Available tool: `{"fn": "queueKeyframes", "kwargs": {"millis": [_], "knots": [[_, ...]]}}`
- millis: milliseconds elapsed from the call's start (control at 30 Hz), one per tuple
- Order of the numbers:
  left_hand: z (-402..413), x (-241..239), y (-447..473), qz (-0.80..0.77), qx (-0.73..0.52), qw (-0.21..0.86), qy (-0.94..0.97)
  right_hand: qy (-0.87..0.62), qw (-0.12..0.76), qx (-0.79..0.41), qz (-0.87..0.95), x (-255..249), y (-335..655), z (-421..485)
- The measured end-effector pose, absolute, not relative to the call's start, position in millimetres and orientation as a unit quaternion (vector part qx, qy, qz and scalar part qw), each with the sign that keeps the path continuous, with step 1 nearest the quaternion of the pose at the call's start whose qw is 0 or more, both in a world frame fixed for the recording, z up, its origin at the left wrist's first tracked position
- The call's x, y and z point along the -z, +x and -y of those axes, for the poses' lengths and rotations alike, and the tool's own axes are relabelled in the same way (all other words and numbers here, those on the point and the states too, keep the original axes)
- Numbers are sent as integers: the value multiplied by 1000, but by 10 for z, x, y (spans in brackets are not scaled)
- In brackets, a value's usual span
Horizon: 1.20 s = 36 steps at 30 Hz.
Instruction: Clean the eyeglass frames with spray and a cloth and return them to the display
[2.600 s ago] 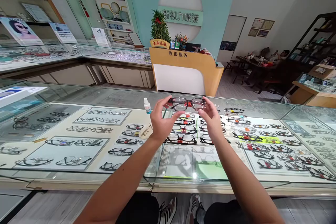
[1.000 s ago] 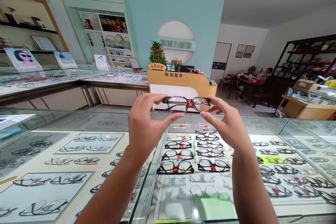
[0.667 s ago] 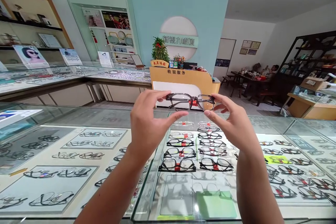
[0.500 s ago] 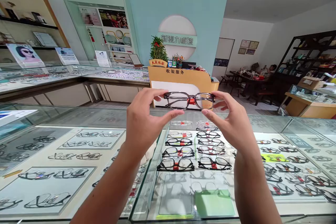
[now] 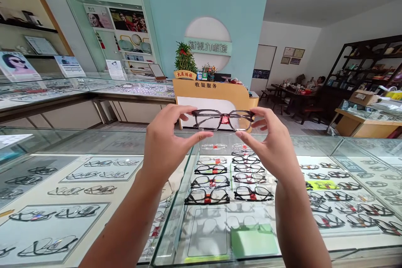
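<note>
A pair of eyeglasses (image 5: 223, 113) with a dark upper rim and clear lenses is held up in front of me, above a glass display case. My left hand (image 5: 171, 138) pinches its left end between thumb and fingers. At the other end, my right hand (image 5: 270, 140) grips the frame the same way. A red tag shows near the bridge, and one folded temple is visible through the left lens. Below, inside the case, two columns of eyeglasses (image 5: 207, 197) with red tags lie on a white surface.
A green card (image 5: 254, 240) lies in the glass case (image 5: 157, 238). More glasses rest on trays (image 5: 59, 234) to the left and on the right. Beyond stand a cashier counter (image 5: 241, 92) with a plant (image 5: 185, 58), and a person sits at a far table (image 5: 293, 88).
The view has shifted slightly, so the scene and both hands sit a little further left. Both hands still hold the eyeglasses, which are tilted slightly differently.
</note>
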State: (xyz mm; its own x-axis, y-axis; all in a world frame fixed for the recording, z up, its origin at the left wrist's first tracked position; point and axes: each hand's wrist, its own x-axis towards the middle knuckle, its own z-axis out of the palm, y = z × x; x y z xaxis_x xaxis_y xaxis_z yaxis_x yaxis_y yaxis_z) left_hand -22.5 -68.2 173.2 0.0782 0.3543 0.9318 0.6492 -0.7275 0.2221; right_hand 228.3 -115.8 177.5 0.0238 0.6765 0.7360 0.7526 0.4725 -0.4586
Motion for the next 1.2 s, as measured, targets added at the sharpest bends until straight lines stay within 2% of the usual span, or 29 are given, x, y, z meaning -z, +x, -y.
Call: {"fn": "queueKeyframes", "kwargs": {"millis": [467, 800, 1200], "knots": [[750, -1716, -154, 333, 601, 189, -701, -499, 461, -19, 734, -1743, 2324, 1054], [767, -1702, -154, 350, 606, 146, -699, -497, 458, -34, 736, -1739, 2338, 1041], [662, -1726, -201, 357, 597, 90, -713, -484, 501, -9, 718, -1755, 2333, 1076]]}}
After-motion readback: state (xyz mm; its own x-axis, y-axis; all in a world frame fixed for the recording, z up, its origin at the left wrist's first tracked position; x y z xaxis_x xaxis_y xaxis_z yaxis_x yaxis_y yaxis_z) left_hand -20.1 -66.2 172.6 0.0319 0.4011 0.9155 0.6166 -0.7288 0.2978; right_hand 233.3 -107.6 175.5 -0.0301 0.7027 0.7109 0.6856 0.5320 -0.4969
